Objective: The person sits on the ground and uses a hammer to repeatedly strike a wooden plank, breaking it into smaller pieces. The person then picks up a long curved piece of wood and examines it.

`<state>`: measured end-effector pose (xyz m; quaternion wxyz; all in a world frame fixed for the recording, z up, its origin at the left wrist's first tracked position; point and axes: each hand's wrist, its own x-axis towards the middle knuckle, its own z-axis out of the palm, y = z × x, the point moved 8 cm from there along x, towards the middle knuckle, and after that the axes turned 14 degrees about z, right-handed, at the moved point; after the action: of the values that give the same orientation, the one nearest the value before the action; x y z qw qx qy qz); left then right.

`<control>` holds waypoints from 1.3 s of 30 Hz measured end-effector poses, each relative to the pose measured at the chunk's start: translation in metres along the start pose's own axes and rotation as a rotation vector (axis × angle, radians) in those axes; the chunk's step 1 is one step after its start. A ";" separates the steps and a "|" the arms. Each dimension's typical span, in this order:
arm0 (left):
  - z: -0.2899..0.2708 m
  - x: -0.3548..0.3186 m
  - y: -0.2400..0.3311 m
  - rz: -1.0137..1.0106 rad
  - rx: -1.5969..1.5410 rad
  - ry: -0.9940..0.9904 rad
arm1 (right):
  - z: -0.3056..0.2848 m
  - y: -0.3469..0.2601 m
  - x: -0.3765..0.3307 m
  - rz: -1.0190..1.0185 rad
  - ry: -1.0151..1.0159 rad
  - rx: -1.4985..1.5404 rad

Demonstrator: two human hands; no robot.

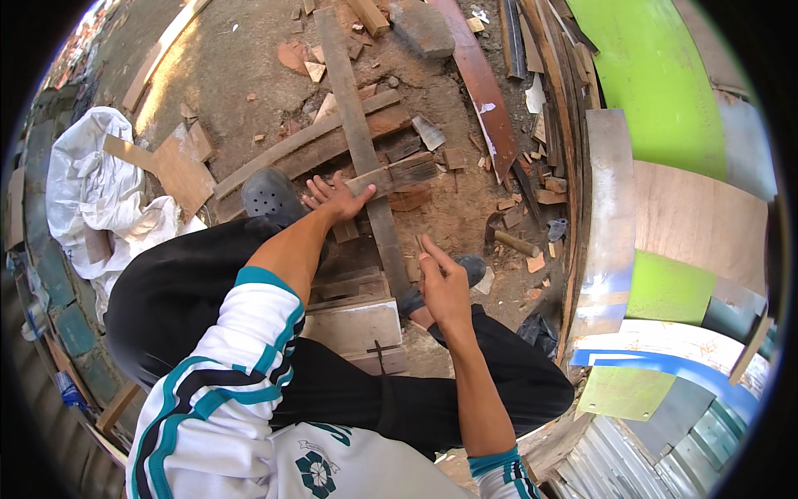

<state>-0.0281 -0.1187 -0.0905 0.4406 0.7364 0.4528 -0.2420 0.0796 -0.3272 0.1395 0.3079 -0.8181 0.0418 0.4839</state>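
My left hand (334,202) lies with fingers spread and thumb against the end of a short wood piece (407,170). That short piece lies across a long narrow plank (356,125), which runs from the far ground back toward my legs. My right hand (445,287) is closed just right of the plank, thumb and forefinger pinched together. A small thin tip shows at its fingers, too small to name. A hammer (515,243) with a wooden handle rests on the ground to the right of my right hand.
Beams (307,141) lie under the plank. A painted white wood block (353,324) sits between my legs. At left is a white sack (91,183); a reddish-brown board (482,100) lies far right. Sheets and panels (657,75) line the right side. Wood scraps litter the ground.
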 end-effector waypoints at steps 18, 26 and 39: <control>0.009 -0.005 -0.010 0.033 0.069 -0.050 | -0.020 0.030 -0.025 0.028 0.012 0.008; 0.011 0.000 -0.007 0.081 0.075 -0.057 | -0.017 0.000 -0.048 -0.011 -0.107 -0.019; -0.002 -0.011 0.011 0.094 0.111 -0.078 | -0.022 -0.024 -0.083 -0.370 -0.011 -0.339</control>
<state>-0.0236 -0.1243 -0.0768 0.4271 0.7702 0.3861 -0.2745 0.0617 -0.3385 0.2257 0.2497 -0.8493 -0.1921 0.4236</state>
